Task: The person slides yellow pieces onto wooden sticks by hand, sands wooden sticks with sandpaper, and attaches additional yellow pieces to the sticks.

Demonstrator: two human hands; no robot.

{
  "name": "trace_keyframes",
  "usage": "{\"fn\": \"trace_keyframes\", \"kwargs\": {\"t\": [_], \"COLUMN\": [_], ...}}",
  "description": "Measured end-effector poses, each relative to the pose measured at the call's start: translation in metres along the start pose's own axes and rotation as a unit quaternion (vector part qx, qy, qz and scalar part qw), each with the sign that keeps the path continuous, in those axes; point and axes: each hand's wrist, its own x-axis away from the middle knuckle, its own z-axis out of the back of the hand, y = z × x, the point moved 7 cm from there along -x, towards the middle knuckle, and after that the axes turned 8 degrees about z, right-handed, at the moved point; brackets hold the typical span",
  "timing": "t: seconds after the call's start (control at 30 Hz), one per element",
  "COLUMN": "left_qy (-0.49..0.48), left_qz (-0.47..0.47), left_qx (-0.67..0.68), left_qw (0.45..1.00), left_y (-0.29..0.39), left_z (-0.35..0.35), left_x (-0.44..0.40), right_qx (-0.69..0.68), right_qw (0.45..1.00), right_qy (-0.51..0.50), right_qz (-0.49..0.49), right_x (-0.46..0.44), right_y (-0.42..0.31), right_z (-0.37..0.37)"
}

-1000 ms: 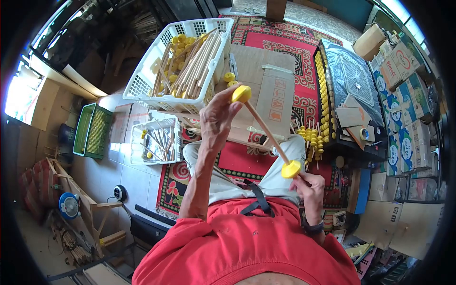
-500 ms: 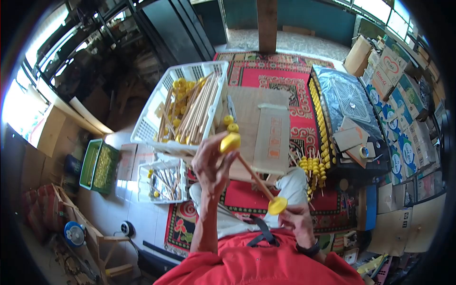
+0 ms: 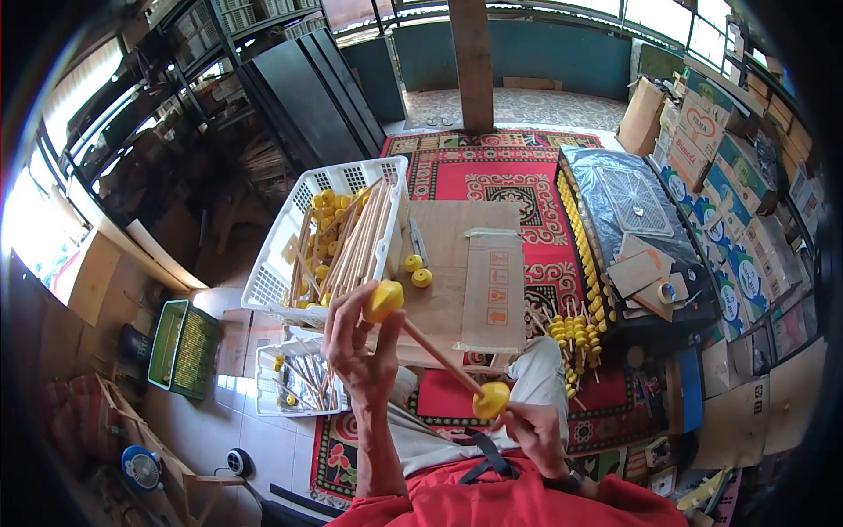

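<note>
A wooden stick (image 3: 442, 357) slants between my two hands, with a yellow knob (image 3: 384, 301) on its upper left end and a second yellow knob (image 3: 491, 400) at its lower right end. My left hand (image 3: 362, 351) has its fingers around the upper knob. Beside the lower knob, my right hand (image 3: 535, 432) is closed, pinching at the stick's end just under it. Two loose yellow knobs (image 3: 421, 278) lie on the cardboard-covered table (image 3: 439, 228) beyond my hands, next to a slim metal tool (image 3: 417, 239).
A white crate (image 3: 281, 230) of sticks and yellow knobs stands left of the table, a smaller white crate (image 3: 263, 386) below it. Further left is a green crate (image 3: 162, 347). Several knobbed sticks (image 3: 575, 338) lie right, by a black box (image 3: 645, 329) with a plastic cover.
The view has tilted upward, showing more of the far wall. Both hands have shifted left and lower in view, still holding the stick and its knobs.
</note>
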Motion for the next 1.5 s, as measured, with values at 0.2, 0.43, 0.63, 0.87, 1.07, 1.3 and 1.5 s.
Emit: {"fn": "trace_keyframes", "kwargs": {"t": [0.2,0.43,0.63,0.87,1.07,1.3,1.5], "left_qy": [0.033,-0.064,-0.046,-0.151,-0.182,-0.231,-0.183], "left_qz": [-0.013,-0.03,0.01,0.02,0.143,0.138,0.175], "left_qx": [-0.062,0.107,0.005,0.204,0.008,-0.063,-0.089], "left_qw": [0.997,0.992,0.999,0.967,0.973,0.961,0.963], "left_y": [0.018,0.024,0.025,0.025,-0.014,-0.091,-0.088], "left_z": [-0.012,-0.02,-0.032,-0.057,-0.081,-0.129,-0.133], "left_x": [0.002,-0.004,-0.02,0.007,0.025,0.045,0.03], "right_qx": [0.079,-0.167,0.097,-0.413,-0.268,-0.077,-0.091], "right_qw": [0.99,0.983,0.977,0.907,0.959,0.991,0.982], "right_qy": [0.069,-0.035,0.068,-0.02,0.015,0.012,0.055], "right_qz": [0.091,-0.072,0.177,-0.086,-0.092,-0.108,-0.158], "right_x": [-0.005,-0.004,-0.008,-0.01,-0.045,-0.059,-0.048], "right_y": [0.0,0.003,-0.028,-0.013,-0.005,0.057,0.054], "right_z": [0.0,-0.008,-0.005,-0.035,-0.014,0.028,0.023]}}
